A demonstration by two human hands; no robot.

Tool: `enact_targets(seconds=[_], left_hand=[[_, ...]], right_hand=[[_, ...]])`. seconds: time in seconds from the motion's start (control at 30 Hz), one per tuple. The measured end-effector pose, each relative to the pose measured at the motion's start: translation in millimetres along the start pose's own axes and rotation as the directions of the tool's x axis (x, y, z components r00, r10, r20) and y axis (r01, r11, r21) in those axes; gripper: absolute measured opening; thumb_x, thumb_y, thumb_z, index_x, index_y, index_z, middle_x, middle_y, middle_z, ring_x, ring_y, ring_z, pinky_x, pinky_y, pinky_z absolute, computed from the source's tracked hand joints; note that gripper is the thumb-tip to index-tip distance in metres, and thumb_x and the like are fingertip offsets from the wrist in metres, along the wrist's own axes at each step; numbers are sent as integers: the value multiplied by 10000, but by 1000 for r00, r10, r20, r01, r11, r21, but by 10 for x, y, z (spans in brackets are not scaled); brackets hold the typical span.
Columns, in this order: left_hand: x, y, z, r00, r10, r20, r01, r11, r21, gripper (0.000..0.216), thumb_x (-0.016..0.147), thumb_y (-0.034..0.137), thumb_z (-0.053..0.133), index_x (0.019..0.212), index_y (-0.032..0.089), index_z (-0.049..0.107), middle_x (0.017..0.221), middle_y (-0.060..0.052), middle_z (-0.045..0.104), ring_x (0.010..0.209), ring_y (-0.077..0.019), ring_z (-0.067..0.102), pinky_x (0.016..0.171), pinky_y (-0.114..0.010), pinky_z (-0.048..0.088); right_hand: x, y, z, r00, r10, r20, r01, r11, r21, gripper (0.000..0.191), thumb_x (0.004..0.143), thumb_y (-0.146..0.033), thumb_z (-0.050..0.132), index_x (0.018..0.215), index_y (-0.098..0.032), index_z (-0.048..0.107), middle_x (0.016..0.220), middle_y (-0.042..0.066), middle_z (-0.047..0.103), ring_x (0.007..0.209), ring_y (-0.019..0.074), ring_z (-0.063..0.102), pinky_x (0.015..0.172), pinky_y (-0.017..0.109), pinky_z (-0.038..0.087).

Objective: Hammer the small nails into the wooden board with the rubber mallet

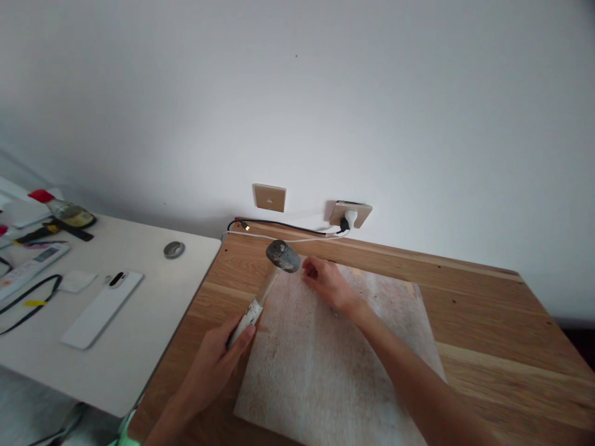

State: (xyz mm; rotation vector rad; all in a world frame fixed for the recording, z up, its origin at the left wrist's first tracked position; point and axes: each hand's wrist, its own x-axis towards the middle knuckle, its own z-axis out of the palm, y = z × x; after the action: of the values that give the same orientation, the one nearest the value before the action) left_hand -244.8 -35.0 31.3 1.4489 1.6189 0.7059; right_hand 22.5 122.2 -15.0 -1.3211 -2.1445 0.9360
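Observation:
My left hand (pixel 218 350) is closed around the pale, worn handle of a mallet (pixel 283 256). Its dark grey, scuffed head is raised over the far left corner of a whitish wooden board (pixel 297 365). Just right of the mallet head, my right hand (pixel 328 280) rests by the board's far edge with its thumb and fingers pinched together. Whatever may be between those fingertips is too small to make out. Small dark spots show on the board's far right part. The board lies flat on a wooden table (pixel 488 353).
A white table (pixel 144 248) adjoins on the left, bearing a phone (pixel 102 310), a tape roll (pixel 174 249), a red-capped bottle (pixel 69 214) and a white power strip (pixel 32 269). Cables (pixel 283 224) run along the wall to a socket (pixel 351 215) with plugs.

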Motion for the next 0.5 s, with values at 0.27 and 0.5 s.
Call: enact_targets(seconds=[0.27,0.5], left_hand=[[84,83,23,986,32,166,-52,992,116,373,1035,513,492,1065,226,729,969,-56,795,880,-253,729,787,-273,509],[154,140,54,977,3,211,-47,978,203,350,1044,488,462,1078,249,716,966,-33,802,899,-244,750,804,-272,501]], right_hand=[[-212,147,-287,999,11,-37,-10,1000,21,353,860,-185,712,1206,-194,644,1041,72,733,811,173,675,723,323,565],[-688,162,-540,998,-53,42,57,993,-103,271,950,-120,561,1167,-211,695,1028,75,738,877,192,699,802,338,581]])
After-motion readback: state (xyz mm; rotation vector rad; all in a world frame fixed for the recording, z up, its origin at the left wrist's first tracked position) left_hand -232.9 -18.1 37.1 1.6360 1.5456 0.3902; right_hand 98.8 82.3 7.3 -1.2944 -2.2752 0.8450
